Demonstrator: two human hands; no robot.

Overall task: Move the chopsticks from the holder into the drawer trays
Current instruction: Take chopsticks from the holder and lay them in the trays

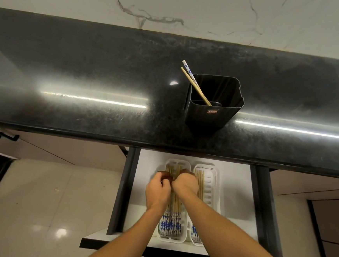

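Head view: the black holder (213,103) stands on the dark counter (88,71), with two chopsticks (195,85) leaning against its far-left corner, one plain, one blue-patterned; below the counter edge the drawer (234,194) is pulled out, two white trays side by side in it; the left tray (179,163) holds a thick row of chopsticks (170,225), blue ends towards the person, and the right tray (211,184) holds a few along its left side; the left hand (157,192) and right hand (185,183) are close together over the far half of the left tray, fingers curled down onto the sticks; I cannot tell whether they pinch them or only press on them; the step looks like settling the batch; to do it well, keep the sticks parallel, blue ends all one way, flat within the rim, then let go cleanly so none lifts out; the two in the holder are yet to be moved
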